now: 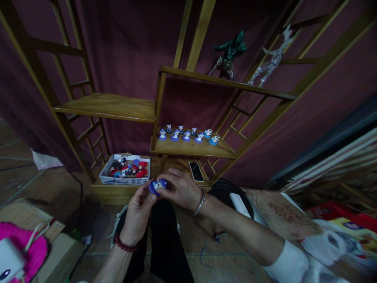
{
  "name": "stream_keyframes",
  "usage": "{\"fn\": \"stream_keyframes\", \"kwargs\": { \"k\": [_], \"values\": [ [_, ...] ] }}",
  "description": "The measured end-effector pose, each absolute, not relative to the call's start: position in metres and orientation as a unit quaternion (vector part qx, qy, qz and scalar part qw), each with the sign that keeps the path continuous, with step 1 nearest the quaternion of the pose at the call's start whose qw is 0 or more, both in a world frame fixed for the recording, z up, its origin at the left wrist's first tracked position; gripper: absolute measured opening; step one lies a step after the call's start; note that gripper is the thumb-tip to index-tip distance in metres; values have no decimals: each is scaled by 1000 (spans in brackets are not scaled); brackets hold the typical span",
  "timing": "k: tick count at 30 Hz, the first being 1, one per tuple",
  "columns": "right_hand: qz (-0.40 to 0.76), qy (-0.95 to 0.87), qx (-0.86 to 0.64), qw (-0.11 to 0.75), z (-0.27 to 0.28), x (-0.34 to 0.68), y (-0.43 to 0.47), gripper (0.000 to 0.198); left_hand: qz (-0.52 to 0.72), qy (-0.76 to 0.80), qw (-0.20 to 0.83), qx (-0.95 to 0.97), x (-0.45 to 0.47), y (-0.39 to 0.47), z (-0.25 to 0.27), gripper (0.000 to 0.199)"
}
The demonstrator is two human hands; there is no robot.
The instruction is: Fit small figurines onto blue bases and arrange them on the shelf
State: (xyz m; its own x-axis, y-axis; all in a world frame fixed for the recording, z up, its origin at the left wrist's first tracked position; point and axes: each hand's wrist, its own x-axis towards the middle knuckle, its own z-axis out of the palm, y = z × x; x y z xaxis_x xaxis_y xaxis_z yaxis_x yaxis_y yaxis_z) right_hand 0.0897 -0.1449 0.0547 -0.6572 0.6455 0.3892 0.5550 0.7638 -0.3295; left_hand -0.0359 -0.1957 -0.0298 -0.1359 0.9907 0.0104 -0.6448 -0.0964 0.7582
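Note:
A small purple-and-white figurine (159,184) on a round purple base is held between my two hands, above my knees. My left hand (139,204) grips its base between thumb and fingers. My right hand (179,188) has its fingers closed on the figurine's upper part. Just beyond my hands is an open white box (125,181) with red, blue and black figurines jumbled inside. On the wooden shelf (188,148) ahead stand several small figurines (186,136) in two rows: purple ones in front, dark-based ones behind, blue-based ones at the right.
A black phone (196,171) lies on the bottom board, right of the box. Higher up stand a green hooded statue (231,55) and a clear deer ornament (273,59). A bare shelf board (108,105) juts out at left. A cardboard box (60,251) sits low at left.

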Motion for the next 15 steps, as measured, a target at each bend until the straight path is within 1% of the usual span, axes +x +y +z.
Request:
{"fn": "stream_keyframes", "kwargs": {
  "k": [7, 15],
  "values": [
    [61, -885, -381, 261, 53, 86, -150, 20, 689, 326, 579, 288, -37, -195, -31, 38],
    [66, -879, -398, 256, 54, 83, -151, 18, 685, 335, 574, 297, -39, -194, -29, 38]
  ]
}}
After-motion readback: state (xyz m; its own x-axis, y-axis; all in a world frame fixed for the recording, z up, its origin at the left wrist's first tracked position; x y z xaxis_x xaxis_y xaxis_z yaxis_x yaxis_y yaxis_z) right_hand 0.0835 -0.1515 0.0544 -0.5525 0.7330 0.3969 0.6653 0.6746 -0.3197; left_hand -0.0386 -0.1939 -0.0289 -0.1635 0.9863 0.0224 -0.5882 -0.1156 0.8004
